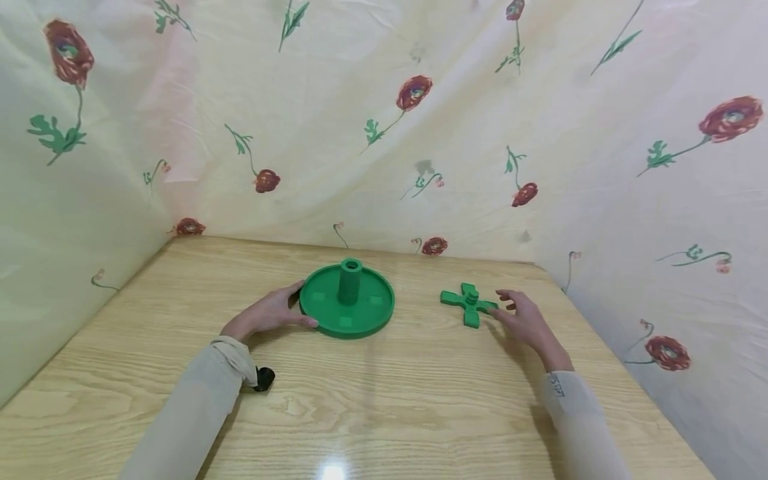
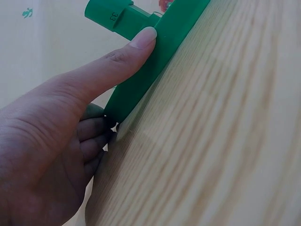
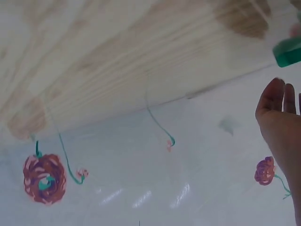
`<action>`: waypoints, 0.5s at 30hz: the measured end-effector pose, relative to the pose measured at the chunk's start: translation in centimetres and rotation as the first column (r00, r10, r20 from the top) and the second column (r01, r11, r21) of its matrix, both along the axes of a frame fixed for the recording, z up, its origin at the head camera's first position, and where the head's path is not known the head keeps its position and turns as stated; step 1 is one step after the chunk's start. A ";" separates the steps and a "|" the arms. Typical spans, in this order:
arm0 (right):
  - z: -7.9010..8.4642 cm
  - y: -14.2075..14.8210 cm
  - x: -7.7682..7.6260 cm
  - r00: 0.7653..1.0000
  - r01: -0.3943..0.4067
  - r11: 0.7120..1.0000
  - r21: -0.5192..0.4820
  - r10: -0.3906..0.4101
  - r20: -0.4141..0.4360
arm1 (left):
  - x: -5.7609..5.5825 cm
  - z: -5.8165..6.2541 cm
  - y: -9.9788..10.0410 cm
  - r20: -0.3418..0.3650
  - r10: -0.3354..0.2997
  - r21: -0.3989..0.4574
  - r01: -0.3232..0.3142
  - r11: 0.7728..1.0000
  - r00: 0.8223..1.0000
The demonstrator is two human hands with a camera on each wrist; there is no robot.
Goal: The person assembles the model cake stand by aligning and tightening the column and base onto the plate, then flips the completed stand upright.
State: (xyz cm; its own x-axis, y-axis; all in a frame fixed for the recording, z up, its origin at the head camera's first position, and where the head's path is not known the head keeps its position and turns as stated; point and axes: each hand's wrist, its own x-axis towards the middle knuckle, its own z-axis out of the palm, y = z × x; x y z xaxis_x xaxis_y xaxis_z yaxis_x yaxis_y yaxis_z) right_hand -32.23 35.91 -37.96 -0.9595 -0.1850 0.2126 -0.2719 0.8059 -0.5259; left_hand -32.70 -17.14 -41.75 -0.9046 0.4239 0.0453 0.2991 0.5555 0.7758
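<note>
A round green tray (image 1: 372, 319) with a raised rim and a hollow central post (image 1: 349, 285) sits on the table, left of centre. My left hand (image 1: 273, 315) holds its left edge, thumb on the near side of the rim and fingers round the far side. In the left wrist view the thumb presses the side of the tray (image 2: 141, 70), and the post (image 2: 108, 14) bears a "33" mark. To the right lies a flat green cross-shaped piece (image 1: 471, 308) with a short threaded-looking knob. My right hand (image 1: 523, 320) is at its right arm, fingers loosely bent and thumb close to the tip.
The light wood table (image 1: 384, 407) runs back to a flowered cloth (image 1: 336, 133) that hangs behind it and along both sides. A small black object (image 1: 265, 379) shows at the left cuff.
</note>
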 end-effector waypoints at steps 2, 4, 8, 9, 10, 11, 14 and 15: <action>-0.3 0.3 -0.1 1.000 0.005 1.000 0.010 -0.005 0.031 | 0.0 0.0 0.0 0.002 -0.001 0.001 0.001 1.000 1.000; -0.6 0.5 -0.2 0.999 0.008 1.000 0.014 -0.008 0.053 | -0.1 -0.1 -0.1 0.000 -0.002 0.000 0.002 1.000 1.000; -1.1 0.9 -0.6 0.998 0.002 1.000 0.031 -0.004 0.059 | 0.1 0.0 -0.1 0.000 -0.001 -0.003 0.001 1.000 1.000; -1.2 1.0 -0.7 0.998 0.002 0.999 0.032 -0.004 0.057 | 0.1 0.0 -0.1 -0.003 -0.002 -0.006 0.002 1.000 1.000; -1.4 1.1 -0.8 0.999 0.001 0.999 0.034 -0.002 0.054 | 0.1 0.0 -0.1 -0.004 -0.001 -0.008 0.001 1.000 1.000; -1.5 1.1 -0.9 0.999 -0.002 0.999 0.039 0.000 0.048 | 0.1 0.1 -0.1 -0.005 -0.001 -0.011 0.001 1.000 1.000; -1.9 1.3 -1.3 0.999 -0.003 0.999 0.043 0.001 0.038 | 0.0 0.1 -0.1 -0.007 0.001 -0.018 -0.001 1.000 1.000; -2.0 1.3 -1.4 0.999 -0.005 0.999 0.046 0.004 0.033 | 0.0 0.1 -0.1 -0.006 0.002 -0.020 -0.002 1.000 1.000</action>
State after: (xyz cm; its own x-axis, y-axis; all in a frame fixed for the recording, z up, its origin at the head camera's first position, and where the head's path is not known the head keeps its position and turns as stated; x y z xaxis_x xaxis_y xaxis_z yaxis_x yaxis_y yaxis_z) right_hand -33.63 37.24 -40.00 -0.9649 -0.1982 0.1722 -0.2588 0.8283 -0.4969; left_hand -32.72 -17.28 -41.68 -0.9052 0.4229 0.0424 0.3027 0.5714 0.7628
